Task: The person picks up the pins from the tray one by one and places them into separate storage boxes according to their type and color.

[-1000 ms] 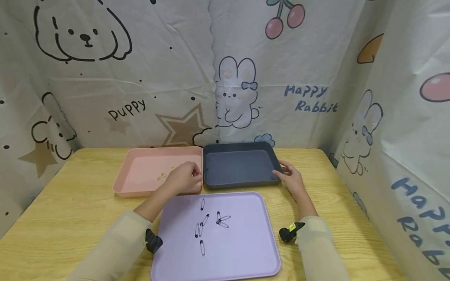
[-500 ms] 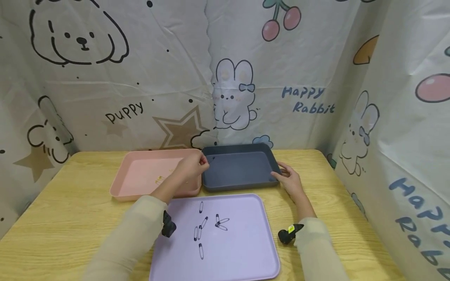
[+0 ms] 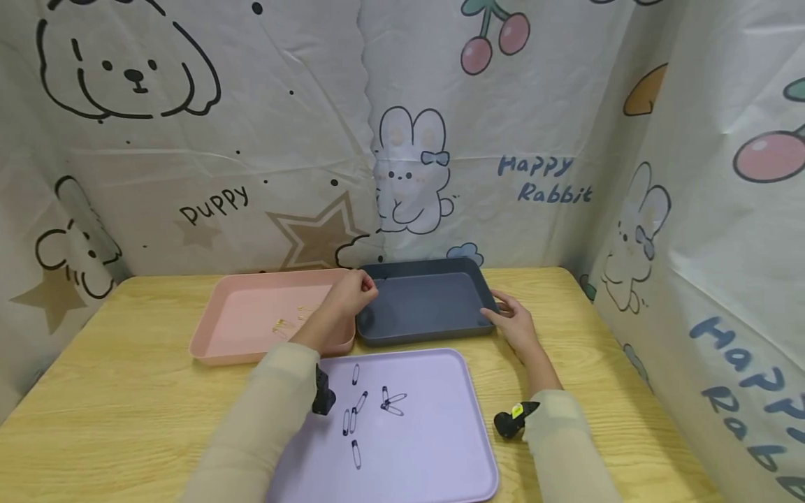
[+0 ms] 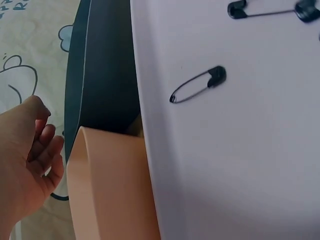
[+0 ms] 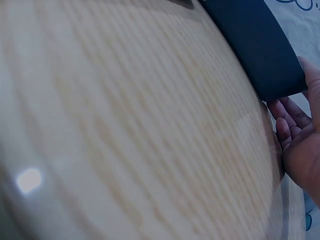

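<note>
My left hand (image 3: 355,292) hovers over the left rim of the dark grey tray (image 3: 428,297), its fingertips pinched together. A tiny dark tip beside them looks like the head of a black safety pin; the rest of it is hidden. In the left wrist view the left hand (image 4: 30,155) has curled fingers. My right hand (image 3: 514,323) holds the tray's right side, thumb over the rim and fingers outside. In the right wrist view, fingers (image 5: 284,127) of that hand touch the tray's corner (image 5: 272,85). Several black safety pins (image 3: 356,454) lie on the lilac tray (image 3: 440,447).
A pink tray (image 3: 235,314) stands left of the dark one, touching it, with several small gold safety pins (image 3: 281,325) in it. The lilac tray lies in front of both. Wooden tabletop (image 3: 113,391) surrounds them, and a printed cloth (image 3: 302,140) hangs behind.
My left hand has risen and moved right, from the pink tray's right edge to over the dark tray's left rim, the dark tip moving with it. My right hand keeps its hold.
</note>
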The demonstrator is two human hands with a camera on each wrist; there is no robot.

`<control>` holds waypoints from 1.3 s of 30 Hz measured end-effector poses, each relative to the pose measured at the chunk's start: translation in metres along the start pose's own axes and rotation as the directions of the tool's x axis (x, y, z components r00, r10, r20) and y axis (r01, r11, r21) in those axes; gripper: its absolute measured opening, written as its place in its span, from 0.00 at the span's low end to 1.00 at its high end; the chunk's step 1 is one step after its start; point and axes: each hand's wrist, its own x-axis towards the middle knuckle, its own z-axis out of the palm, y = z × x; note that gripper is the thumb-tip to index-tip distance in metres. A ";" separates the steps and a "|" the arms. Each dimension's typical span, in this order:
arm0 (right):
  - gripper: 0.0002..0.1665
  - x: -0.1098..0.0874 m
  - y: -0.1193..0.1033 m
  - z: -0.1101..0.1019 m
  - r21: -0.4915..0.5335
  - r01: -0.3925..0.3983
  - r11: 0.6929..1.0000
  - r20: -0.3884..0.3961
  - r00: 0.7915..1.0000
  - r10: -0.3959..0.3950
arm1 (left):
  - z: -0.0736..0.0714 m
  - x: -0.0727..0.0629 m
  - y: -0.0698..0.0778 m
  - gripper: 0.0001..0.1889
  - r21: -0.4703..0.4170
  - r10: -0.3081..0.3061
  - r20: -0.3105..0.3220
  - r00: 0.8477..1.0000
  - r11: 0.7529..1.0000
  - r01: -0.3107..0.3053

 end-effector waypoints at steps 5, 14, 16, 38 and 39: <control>0.36 0.000 0.001 0.000 -0.004 -0.005 1.000 0.000 1.000 0.005 | 0.008 0.006 0.001 0.08 -0.024 -0.001 -0.005 1.000 1.000 0.001; 0.37 0.000 0.001 -0.001 -0.010 -0.015 1.000 -0.009 1.000 0.015 | 0.022 0.011 -0.002 0.08 -0.038 -0.008 -0.011 1.000 0.999 0.008; 0.36 -0.001 0.001 -0.001 -0.007 -0.020 1.000 -0.010 1.000 0.020 | 0.024 0.012 -0.002 0.08 -0.036 -0.008 -0.019 1.000 0.999 0.007; 0.35 -0.001 -0.002 0.000 -0.006 -0.017 1.000 -0.020 1.000 0.017 | 0.036 0.014 0.002 0.06 0.183 -0.003 -0.009 1.000 0.983 0.005; 0.35 -0.001 -0.001 0.001 -0.008 -0.017 1.000 -0.020 1.000 0.016 | 0.037 0.015 0.002 0.06 0.210 0.001 -0.006 1.000 0.978 0.001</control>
